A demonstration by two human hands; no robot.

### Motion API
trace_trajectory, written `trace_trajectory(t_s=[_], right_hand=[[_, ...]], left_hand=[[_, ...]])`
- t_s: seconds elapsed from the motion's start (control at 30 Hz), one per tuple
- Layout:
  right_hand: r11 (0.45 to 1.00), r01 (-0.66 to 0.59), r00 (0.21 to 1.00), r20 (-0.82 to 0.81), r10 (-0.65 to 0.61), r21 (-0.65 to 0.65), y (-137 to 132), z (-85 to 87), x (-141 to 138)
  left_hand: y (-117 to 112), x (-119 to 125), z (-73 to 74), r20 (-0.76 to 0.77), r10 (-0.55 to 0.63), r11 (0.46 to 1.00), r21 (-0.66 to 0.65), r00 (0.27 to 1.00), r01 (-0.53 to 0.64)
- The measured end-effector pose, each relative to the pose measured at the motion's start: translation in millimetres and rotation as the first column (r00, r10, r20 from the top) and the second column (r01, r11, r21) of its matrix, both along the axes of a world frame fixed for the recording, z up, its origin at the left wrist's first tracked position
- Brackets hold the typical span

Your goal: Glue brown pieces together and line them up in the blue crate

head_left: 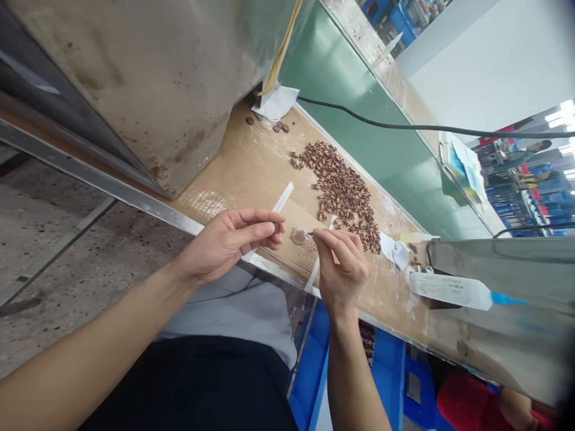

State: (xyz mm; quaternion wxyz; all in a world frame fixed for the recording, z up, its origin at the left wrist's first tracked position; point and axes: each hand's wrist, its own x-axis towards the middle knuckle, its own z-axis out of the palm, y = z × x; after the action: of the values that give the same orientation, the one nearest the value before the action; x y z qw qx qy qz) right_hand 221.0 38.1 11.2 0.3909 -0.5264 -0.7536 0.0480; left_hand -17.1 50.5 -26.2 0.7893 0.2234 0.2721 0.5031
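My left hand (233,242) is held above the near edge of the cardboard-covered bench (242,161), thumb pressed against the index finger. Whatever lies between those fingertips is hidden. Facing it, my right hand (344,263) is closed in a pinch, with a tiny dark bit just showing at the fingertips, too small to name. Between the hands, a small round clear disc-like piece (298,236) rests on a taped-down cardboard sheet (294,218). Beyond my right hand spreads a heap of small brown and copper-coloured parts (344,188).
A white bottle with a blue nozzle (453,290) lies at the right. Brown discs (281,127) sit near a large metal housing (179,78). A black cable (381,124) crosses the green panel (332,66). Blue crates (314,359) stand below; a person in red (467,401) is at lower right.
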Motion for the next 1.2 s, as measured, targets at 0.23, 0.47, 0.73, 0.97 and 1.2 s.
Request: trace_trajectory(t_s=[0.23,0.47,0.73,0.97,1.2], right_hand=[[1.0,-0.002,1.0,0.014,0.002,-0.01,-0.4,-0.7,0.9],[1.0,-0.015,1.0,0.01,0.015,0.002,-0.3,-1.5,1.2],[1.0,0.004,1.0,-0.02,-0.004,0.02,0.8,0.8,-1.6],[1.0,-0.01,1.0,-0.018,0.01,0.01,10.4,-1.9,-4.1],[1.0,-0.008,1.0,-0.025,0.008,0.012,10.4,-2.8,-4.7]], left_hand=[[-0.7,-0.6,2.1,0.011,0.0,1.0,0.001,1.0,0.0],[-0.6,0.1,3.4,-0.001,0.003,1.0,-0.004,1.0,-0.003],[-1.0,-0.2,3.2,-0.007,0.009,1.0,0.002,1.0,-0.009],[-1.0,-0.9,3.1,0.006,0.003,1.0,0.007,1.0,-0.003],[-0.2,-0.7,2.1,-0.008,0.001,1.0,0.013,1.0,-0.001]])
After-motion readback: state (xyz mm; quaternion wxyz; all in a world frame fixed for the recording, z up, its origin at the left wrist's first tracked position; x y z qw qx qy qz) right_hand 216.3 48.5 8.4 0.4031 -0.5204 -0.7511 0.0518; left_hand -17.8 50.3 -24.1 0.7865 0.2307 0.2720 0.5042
